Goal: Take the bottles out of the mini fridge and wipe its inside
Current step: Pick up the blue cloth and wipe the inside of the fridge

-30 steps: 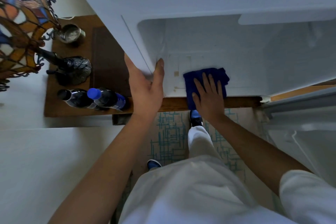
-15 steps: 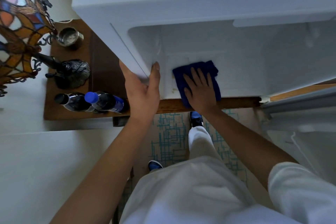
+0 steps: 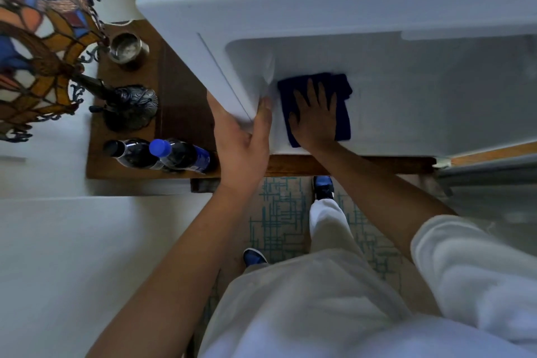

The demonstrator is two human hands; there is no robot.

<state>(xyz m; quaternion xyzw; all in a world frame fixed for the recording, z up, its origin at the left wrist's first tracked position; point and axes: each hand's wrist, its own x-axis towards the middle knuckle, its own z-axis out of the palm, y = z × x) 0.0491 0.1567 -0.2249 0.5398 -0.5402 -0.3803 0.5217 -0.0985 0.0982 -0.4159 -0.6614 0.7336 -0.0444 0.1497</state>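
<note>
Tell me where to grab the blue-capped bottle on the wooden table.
Grip the blue-capped bottle with a hand round its dark body just below the cap, coming from the front edge: it stands upright, and a black-capped bottle crowds its left side.

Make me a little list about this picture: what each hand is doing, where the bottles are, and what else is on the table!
left hand: grips the mini fridge front edge
right hand: presses flat on the blue cloth
cloth place: fridge floor, near the left wall
bottles: two, outside the fridge, on the wooden table
also on table: lamp, metal cup
</note>
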